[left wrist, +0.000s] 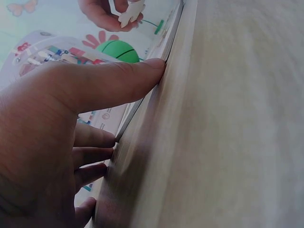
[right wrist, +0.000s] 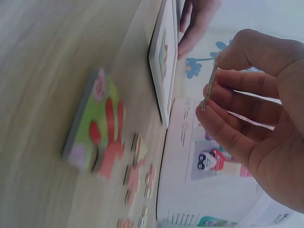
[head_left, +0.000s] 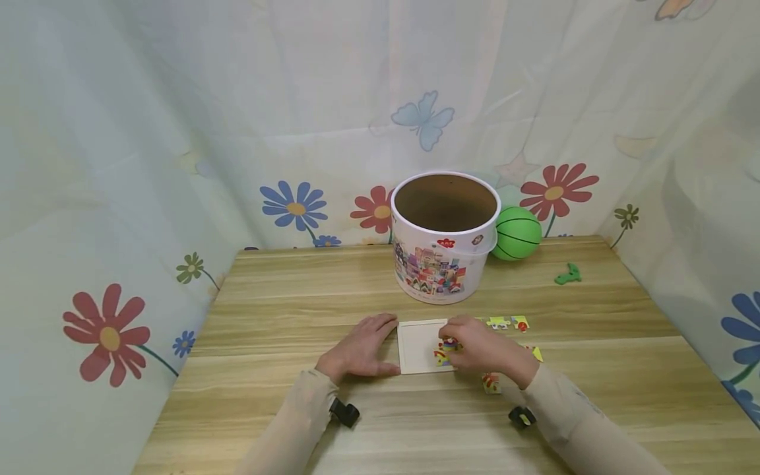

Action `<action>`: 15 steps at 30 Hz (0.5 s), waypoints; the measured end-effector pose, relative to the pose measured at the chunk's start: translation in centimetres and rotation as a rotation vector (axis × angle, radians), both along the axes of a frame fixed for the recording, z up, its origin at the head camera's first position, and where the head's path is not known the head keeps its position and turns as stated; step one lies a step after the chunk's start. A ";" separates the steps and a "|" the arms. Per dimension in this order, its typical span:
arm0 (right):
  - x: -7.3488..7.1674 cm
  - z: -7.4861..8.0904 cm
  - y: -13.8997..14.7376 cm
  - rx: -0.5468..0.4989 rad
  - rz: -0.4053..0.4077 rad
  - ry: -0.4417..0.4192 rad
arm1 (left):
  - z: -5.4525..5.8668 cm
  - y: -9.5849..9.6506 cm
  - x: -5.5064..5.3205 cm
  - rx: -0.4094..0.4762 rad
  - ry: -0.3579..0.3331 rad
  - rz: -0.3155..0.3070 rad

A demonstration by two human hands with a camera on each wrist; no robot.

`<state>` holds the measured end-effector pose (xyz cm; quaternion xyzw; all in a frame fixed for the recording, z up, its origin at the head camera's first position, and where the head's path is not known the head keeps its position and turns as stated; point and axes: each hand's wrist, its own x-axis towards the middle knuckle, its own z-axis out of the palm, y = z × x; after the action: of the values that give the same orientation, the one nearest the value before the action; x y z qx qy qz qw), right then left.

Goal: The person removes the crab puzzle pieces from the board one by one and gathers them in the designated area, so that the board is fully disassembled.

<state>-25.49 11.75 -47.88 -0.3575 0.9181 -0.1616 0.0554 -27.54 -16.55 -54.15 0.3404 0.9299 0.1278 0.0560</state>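
Note:
A shallow white puzzle tray [head_left: 417,349] lies on the wooden table. My left hand [head_left: 366,348] rests at its left side, thumb and fairly straight fingers touching the edge. My right hand [head_left: 482,344] is above the tray's right part and pinches a small puzzle piece [head_left: 449,344] between thumb and fingers. From the right wrist view that piece is edge-on, so its picture is hidden there. Beneath the right hand, a yellow and red puzzle piece [head_left: 441,358] lies in the tray, partly covered. Another puzzle piece [right wrist: 99,130], green with a red figure, lies on the table.
Several loose puzzle pieces [head_left: 499,322] lie right of the tray, some partly behind the right arm. A white printed bucket [head_left: 436,264] stands behind the tray, with a green ball [head_left: 518,233] beside it. A small green toy [head_left: 568,274] lies farther right.

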 end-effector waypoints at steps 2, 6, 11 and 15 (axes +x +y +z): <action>0.1 -0.1 0.4 0.002 -0.014 -0.006 | 0.0 0.0 0.0 0.002 0.000 -0.001; 0.3 -0.1 1.2 0.002 -0.033 -0.005 | -0.1 0.0 0.0 -0.008 -0.004 0.005; 0.7 -0.3 2.4 0.028 -0.072 -0.019 | -0.1 0.0 0.0 -0.009 -0.010 0.007; 1.1 -0.6 3.4 0.038 -0.093 -0.018 | -0.1 0.0 0.0 -0.002 -0.020 0.010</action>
<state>-24.40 15.18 -48.46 -0.3118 0.9362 -0.1498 0.0626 -27.54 -16.54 -54.27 0.3344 0.9311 0.1306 0.0651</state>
